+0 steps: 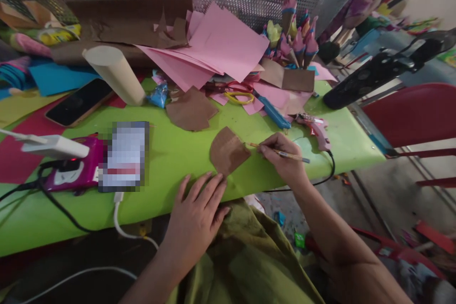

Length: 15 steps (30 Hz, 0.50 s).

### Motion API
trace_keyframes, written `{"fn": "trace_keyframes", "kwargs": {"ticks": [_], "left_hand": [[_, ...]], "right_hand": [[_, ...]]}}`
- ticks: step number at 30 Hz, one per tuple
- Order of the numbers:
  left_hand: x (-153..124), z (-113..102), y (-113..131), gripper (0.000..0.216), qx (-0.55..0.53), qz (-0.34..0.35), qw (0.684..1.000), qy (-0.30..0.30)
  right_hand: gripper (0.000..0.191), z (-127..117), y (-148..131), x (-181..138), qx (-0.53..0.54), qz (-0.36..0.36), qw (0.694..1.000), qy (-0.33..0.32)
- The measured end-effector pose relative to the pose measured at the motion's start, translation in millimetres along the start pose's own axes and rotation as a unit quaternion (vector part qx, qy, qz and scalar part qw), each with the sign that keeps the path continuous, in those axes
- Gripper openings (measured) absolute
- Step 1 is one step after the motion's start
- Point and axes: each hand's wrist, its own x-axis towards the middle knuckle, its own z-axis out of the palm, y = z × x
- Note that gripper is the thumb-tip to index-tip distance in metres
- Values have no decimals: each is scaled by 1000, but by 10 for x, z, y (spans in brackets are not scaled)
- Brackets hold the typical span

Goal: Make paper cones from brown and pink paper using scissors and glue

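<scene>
A fan-shaped piece of brown paper lies flat on the green table in front of me. My right hand pinches a slim pencil, its tip at the right edge of the paper. Flat at the table's front edge rests my left hand, fingers spread, fingertips at the paper's lower edge. Just beyond lies another brown paper piece with cut edges. To the right of it are yellow-handled scissors and a blue-handled cutter. A pink glue gun lies beyond my right hand.
Pink sheets and a brown paper roll are heaped at the back. On the left are a cardboard tube, a dark phone, a lit phone and a magenta power strip with cables. A black stand is at right.
</scene>
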Motion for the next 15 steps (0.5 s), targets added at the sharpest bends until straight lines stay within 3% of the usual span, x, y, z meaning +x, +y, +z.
{"fn": "trace_keyframes", "kwargs": {"ticks": [5, 12, 15], "left_hand": [[6, 14, 4, 40, 3, 3, 1000, 10], [-10, 15, 22, 40, 9, -2, 1000, -3], [-27, 17, 39, 39, 5, -2, 1000, -6]], "right_hand": [[8, -39, -73, -65, 78, -2, 997, 24], [11, 96, -214, -246, 90, -18, 979, -184], [10, 150, -227, -257, 80, -13, 974, -211]]}}
